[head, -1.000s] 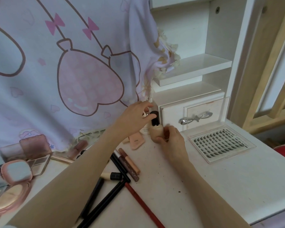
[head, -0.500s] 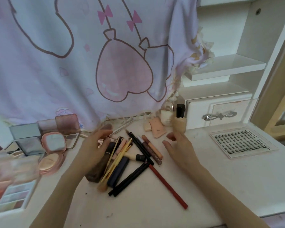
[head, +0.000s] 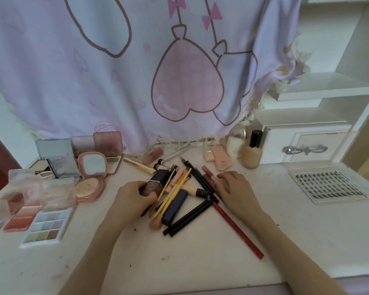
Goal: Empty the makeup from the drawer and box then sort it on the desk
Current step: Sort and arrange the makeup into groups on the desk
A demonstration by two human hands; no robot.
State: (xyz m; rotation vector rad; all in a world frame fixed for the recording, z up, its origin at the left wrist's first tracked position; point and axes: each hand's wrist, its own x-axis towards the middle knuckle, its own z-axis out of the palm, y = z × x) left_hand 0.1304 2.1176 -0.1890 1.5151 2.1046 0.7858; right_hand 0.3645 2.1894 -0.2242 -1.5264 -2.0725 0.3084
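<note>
On the desk (head: pixel 200 262), the left hand (head: pixel 134 201) is closing around a dark brown tube (head: pixel 152 186) in the central pile of brushes and pencils; light, stiff, best pinched mid-body. The right hand (head: pixel 237 192) is resting flat, spread, on lip pencils (head: pixel 208 177).

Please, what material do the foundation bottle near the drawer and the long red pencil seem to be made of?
The foundation bottle looks like clear glass or hard plastic, since the beige liquid shows through; its cap is glossy black, probably plastic. The red pencil looks like painted wood with a matte red coat, though plastic is possible.
</note>
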